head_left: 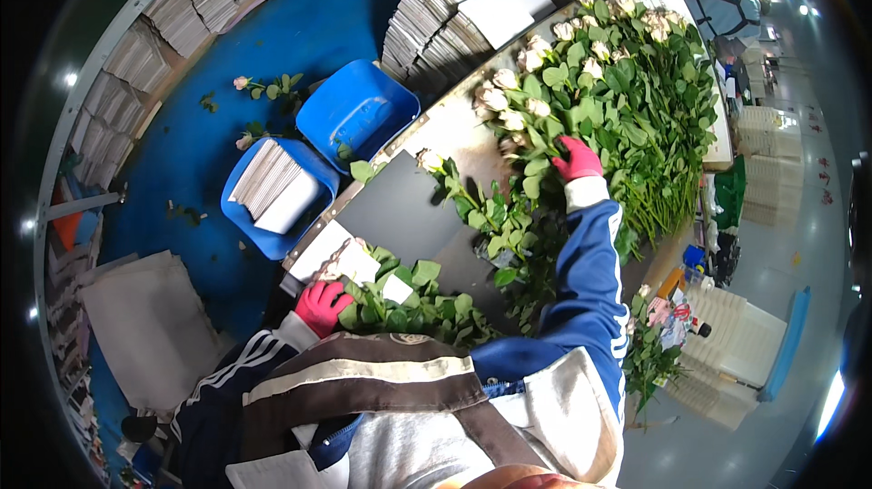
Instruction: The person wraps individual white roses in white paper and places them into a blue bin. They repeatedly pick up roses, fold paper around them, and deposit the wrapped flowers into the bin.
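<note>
My left hand (322, 306), in a pink glove, is curled on a bunch of pale roses (413, 312) at the bench's near left, where white card (338, 248) lies among blooms and leaves. My right hand (577, 158), also gloved pink, reaches into a large heap of pale roses (654, 108) with long green stems, its fingers bent around stems at the heap's left side. Some blooms beside it are blurred. More loose roses (486, 226) lie between my hands, by a dark grey board (386, 207) on the metal bench (450, 130).
Two blue bins (359, 108) stand left of the bench, one holding card sheets (272, 185). Paper stacks (436, 21) line the back and left, with flat sheets (145, 326) lower left and fallen roses (268, 89) on the blue floor. A person (722, 8) stands at the far right.
</note>
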### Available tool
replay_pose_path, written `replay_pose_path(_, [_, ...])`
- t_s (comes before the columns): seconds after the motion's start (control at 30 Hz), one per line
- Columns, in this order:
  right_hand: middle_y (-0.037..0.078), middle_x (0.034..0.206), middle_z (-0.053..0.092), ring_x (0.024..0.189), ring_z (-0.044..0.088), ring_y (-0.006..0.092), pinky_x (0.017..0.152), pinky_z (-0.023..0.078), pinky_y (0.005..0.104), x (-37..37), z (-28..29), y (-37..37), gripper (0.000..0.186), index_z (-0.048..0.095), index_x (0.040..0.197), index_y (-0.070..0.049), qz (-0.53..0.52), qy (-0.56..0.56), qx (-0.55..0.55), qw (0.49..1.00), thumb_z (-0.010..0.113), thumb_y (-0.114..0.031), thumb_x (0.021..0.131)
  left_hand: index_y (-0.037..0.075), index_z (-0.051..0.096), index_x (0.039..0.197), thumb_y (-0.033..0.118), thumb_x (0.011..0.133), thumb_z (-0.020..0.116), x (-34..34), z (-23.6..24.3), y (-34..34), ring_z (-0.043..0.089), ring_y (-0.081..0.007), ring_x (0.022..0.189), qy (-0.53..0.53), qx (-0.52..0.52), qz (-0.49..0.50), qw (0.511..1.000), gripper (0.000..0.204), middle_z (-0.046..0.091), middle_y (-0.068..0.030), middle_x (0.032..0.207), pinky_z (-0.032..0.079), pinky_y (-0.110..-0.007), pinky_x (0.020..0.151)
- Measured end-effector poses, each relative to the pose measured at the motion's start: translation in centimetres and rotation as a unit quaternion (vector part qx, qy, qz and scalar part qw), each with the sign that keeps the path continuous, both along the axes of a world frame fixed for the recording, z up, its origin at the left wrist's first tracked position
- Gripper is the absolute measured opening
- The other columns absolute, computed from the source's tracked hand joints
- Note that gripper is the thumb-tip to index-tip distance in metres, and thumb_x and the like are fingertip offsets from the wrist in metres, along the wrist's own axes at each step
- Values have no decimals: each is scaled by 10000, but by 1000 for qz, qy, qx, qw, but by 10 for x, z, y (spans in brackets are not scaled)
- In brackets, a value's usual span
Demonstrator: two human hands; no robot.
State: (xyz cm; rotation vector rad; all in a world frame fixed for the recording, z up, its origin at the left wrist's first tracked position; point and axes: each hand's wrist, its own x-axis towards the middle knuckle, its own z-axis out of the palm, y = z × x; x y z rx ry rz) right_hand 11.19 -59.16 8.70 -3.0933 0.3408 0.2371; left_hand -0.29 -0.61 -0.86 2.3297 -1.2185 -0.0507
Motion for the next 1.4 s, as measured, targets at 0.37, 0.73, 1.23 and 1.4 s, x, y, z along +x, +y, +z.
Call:
replay_pose_path(0.37, [83, 1042, 636, 981, 585, 323, 860, 460, 407, -11, -18, 100, 272, 663, 1012, -129, 39, -134, 74, 987, 695, -295, 799, 124, 556, 1209, 227, 663, 630, -3, 21, 9, 462, -327, 1114, 98, 97, -54, 989, 560, 479, -136, 1244, 419, -447, 889])
replay_pose_path(0.73, [124, 1127, 600, 1062, 555, 315, 906, 436, 442, 2, -17, 122, 291, 638, 1018, -128, 106, -282, -29, 953, 724, -217, 754, 110, 509, 1244, 259, 653, 698, 2, 48, 7, 420, -344, 1173, 140, 112, -60, 982, 638, 424, -156, 1289, 383, -468, 953])
replay_pose_path(1.23, [154, 1040, 580, 949, 572, 336, 824, 476, 398, -101, 98, 199, 391, 679, 989, -72, 158, -298, 147, 930, 727, -76, 601, 152, 487, 1310, 205, 560, 776, -3, 40, 7, 393, -353, 1239, 122, 164, -53, 977, 806, 402, -133, 1354, 369, -465, 994])
replay_pose_path(1.4, [137, 978, 634, 859, 621, 307, 763, 496, 362, -119, 132, 240, 395, 682, 1030, -35, 115, -233, 420, 870, 727, -59, 639, 147, 474, 1323, 254, 499, 820, -5, 30, 9, 392, -352, 1240, 113, 153, -51, 980, 900, 395, -128, 1388, 375, -456, 996])
